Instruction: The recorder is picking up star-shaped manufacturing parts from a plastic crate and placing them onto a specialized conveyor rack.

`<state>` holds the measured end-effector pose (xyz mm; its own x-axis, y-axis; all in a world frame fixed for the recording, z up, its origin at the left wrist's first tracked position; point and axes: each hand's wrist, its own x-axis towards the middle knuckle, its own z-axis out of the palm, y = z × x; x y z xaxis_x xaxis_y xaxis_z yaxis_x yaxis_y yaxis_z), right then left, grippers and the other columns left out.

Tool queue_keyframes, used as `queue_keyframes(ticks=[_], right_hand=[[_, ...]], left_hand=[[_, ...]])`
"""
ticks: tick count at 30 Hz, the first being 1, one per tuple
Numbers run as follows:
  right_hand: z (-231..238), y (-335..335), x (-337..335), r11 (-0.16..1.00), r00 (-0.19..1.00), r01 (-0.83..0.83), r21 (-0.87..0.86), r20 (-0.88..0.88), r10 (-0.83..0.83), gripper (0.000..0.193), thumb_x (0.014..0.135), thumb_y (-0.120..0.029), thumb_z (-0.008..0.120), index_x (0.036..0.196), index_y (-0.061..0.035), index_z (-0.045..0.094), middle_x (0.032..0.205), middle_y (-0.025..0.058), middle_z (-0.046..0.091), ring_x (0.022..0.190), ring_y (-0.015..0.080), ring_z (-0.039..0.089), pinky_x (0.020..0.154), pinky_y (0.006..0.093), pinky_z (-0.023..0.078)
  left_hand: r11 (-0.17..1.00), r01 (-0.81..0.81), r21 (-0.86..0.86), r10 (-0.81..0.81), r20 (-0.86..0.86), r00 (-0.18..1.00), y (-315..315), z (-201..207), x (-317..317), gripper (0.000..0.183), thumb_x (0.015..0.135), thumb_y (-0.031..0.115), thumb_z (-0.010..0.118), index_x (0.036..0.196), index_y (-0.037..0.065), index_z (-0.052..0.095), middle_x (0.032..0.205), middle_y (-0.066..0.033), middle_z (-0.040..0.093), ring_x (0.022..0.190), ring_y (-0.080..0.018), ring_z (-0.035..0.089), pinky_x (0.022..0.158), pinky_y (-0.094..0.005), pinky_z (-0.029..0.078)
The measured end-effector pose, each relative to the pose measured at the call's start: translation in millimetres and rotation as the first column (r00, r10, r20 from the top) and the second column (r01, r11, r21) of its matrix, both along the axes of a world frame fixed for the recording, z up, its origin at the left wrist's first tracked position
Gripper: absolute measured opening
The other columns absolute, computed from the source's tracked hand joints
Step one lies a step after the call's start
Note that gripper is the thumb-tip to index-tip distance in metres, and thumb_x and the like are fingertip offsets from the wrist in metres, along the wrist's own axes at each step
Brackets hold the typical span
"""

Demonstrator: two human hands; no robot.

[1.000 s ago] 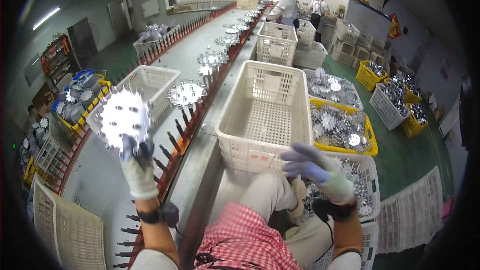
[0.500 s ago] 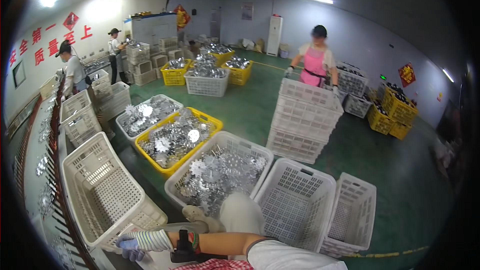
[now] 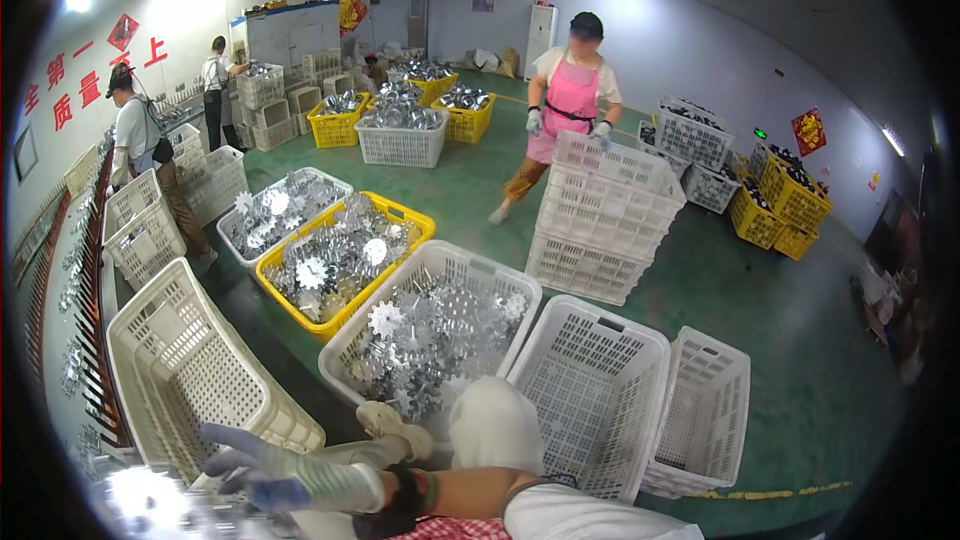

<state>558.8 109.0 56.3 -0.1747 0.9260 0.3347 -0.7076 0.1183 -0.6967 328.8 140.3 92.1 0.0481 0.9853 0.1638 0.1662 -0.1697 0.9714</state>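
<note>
My right hand (image 3: 290, 475), in a striped glove with bluish fingers, reaches across to the lower left. Its fingers are spread, and I see nothing gripped in them. Just beyond the fingertips, a bright, blurred cluster of shiny metal pieces (image 3: 150, 505) fills the lower left corner; what supports it is hidden. Behind the hand leans a tilted white plastic crate (image 3: 285, 410) with perforated sides, its inside bare. By my knee stands a white crate (image 3: 335, 360) heaped with silver gear-shaped metal plates (image 3: 420, 335). My left hand is out of sight.
A yellow crate (image 3: 425, 230) and another white crate (image 3: 225, 225), both full, stand beyond. Two white crates (image 3: 660, 370) (image 3: 738, 380) sit to the right. A person in a pink apron (image 3: 573, 105) touches stacked crates (image 3: 590, 230). A rack with prongs (image 3: 90, 340) runs along the left.
My right hand has lifted from beside the tilted crate and its fingers have spread. Blurred shiny pieces have appeared at the lower left. The pink-aproned person has shifted left, one hand off the stack.
</note>
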Motion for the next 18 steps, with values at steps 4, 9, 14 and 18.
queue_keyframes(ticks=[4,9,14,18], right_hand=[[-9.6,-31.7,20.1,0.941,0.774,0.335,0.055,0.554,-0.308,0.086,0.071,-0.035,0.066,0.132,-0.0047,0.013,0.130,0.0120,0.028,0.119,0.0203,0.030,0.096,0.0317,0.029],[-41.6,-57.2,86.1,0.778,0.765,0.613,-0.138,0.352,-0.539,0.072,0.072,-0.022,0.066,0.128,-0.0035,0.024,0.119,0.0126,0.040,0.104,0.0171,0.042,0.086,0.0267,0.038],[-89.3,-62.1,201.0,0.369,0.313,0.929,-0.011,0.554,-0.771,0.070,0.072,-0.024,0.065,0.126,-0.0020,0.026,0.111,0.0137,0.047,0.099,0.0197,0.046,0.082,0.0307,0.040],[-101.2,-57.0,305.1,-0.084,-0.417,0.901,0.426,0.794,-0.442,0.063,0.071,-0.017,0.062,0.124,-0.0071,0.030,0.108,0.0189,0.051,0.097,0.0291,0.051,0.083,0.0345,0.041]], left_hand=[[0.789,0.544,-0.286,-0.614,-0.316,0.724,3.8,1.0,43.8,0.024,0.078,0.007,0.053,0.100,-0.002,0.051,0.095,-0.0079,0.055,0.084,-0.0119,0.052,0.070,-0.0240,0.042],[0.491,0.757,-0.432,-0.702,0.318,0.637,22.1,-68.9,120.9,0.054,0.072,0.013,0.063,0.119,0.003,0.037,0.115,-0.0073,0.042,0.095,-0.0210,0.046,0.071,-0.0326,0.046],[0.741,0.656,-0.142,-0.514,0.510,0.690,39.1,-72.8,94.7,0.055,0.078,0.019,0.057,0.124,0.006,0.031,0.125,-0.0115,0.033,0.110,-0.0310,0.039,0.085,-0.0397,0.042],[0.927,0.334,-0.172,-0.270,0.311,0.911,31.0,-38.2,53.2,0.040,0.081,0.008,0.052,0.117,-0.001,0.039,0.111,-0.0118,0.046,0.099,-0.0228,0.049,0.081,-0.0302,0.042]])
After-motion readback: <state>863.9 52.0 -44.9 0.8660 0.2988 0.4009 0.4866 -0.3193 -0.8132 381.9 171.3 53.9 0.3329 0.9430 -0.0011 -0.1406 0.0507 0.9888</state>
